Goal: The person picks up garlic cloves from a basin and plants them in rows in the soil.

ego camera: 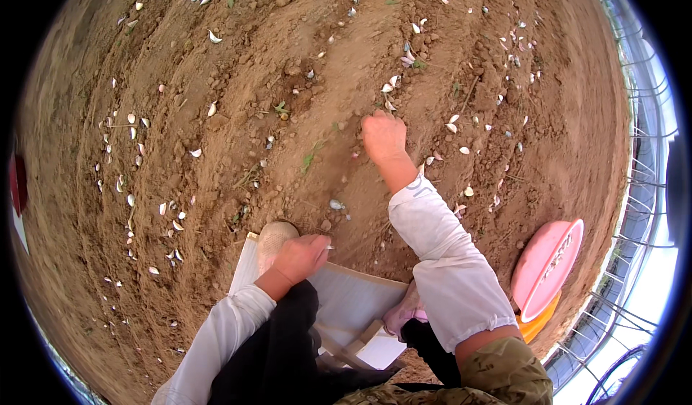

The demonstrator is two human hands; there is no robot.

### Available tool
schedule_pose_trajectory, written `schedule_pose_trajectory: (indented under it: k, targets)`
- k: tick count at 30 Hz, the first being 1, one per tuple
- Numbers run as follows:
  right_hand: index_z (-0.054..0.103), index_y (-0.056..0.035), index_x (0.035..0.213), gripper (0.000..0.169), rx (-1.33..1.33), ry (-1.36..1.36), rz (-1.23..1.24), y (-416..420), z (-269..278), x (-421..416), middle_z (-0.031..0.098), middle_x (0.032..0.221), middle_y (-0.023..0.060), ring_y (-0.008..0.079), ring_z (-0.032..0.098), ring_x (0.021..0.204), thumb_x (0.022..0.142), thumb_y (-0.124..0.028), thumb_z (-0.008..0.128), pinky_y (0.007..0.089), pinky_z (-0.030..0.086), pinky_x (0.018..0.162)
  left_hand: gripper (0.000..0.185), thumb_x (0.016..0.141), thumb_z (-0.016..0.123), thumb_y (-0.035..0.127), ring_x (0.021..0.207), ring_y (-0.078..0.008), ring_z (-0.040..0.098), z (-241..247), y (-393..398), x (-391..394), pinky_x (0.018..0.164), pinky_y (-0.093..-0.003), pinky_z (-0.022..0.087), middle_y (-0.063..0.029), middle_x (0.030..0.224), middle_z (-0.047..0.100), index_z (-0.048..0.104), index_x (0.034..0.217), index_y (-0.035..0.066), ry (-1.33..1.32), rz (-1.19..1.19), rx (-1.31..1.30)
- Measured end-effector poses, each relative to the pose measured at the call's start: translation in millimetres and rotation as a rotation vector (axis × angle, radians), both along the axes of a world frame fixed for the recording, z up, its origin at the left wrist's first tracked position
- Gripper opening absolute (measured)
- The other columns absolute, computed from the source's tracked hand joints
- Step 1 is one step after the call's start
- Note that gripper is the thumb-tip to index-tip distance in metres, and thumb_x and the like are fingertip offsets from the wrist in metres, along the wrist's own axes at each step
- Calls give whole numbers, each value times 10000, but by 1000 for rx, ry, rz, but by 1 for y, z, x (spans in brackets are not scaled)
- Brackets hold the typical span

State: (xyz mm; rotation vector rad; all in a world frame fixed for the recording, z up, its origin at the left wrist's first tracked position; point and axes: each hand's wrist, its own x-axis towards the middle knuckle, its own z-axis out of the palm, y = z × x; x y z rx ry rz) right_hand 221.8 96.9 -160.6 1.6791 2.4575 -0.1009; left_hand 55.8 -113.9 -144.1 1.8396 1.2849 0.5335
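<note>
My left hand point(304, 254) is closed with its fingertips on a small pale piece, probably a garlic clove point(329, 247), above the edge of a grey board point(351, 297). Further out, my right hand point(384, 130) reaches down to the brown soil point(346, 102), fingers curled; its fingertips are hidden, so I cannot tell what it holds. Just beyond it a white garlic clove point(390, 105) lies on the soil, with two more cloves point(394, 81) behind. Other cloves point(451, 128) are scattered in rows to the right and the left.
A pink basin point(527, 264) with small pale pieces in it stands tilted at the right, by something orange point(540, 318). My shoes point(277, 242) rest at the board. A metal frame with sheeting point(643, 188) runs along the right edge. A red object point(18, 183) is at the far left.
</note>
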Motion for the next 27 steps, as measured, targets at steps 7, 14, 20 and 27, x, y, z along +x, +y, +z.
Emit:
schedule_pose_trajectory:
  k: [7,14,20,27]
  targets:
    - [601,-75,730,97,-126,27,-142,12,0,-4,566,799,91,263,574,800,702,-160,561,359,454,659,93,704,552,95,584,-267,557,4,0,0,526,-354,455,-100,652,540,516,784,64,29,-14,-18]
    - [545,-90,810,171,85,217,-277,33,2,36,515,832,106,283,526,830,671,-139,631,379,449,692,96,709,552,105,598,-265,563,3,4,0,527,-351,458,-95,662,542,518,792,69,28,-44,-8]
    - [536,-62,761,143,25,279,-319,39,-8,39,564,756,131,293,562,743,688,-180,574,406,452,642,95,719,547,142,597,-270,554,-1,-2,-1,511,-374,450,-89,667,533,496,779,89,42,-19,-30]
    - [568,-56,716,118,-68,181,-167,38,-17,36,588,757,140,301,579,741,682,-168,555,398,462,633,89,705,555,109,593,-259,564,1,1,1,522,-351,459,-92,665,544,528,781,71,35,-25,-24]
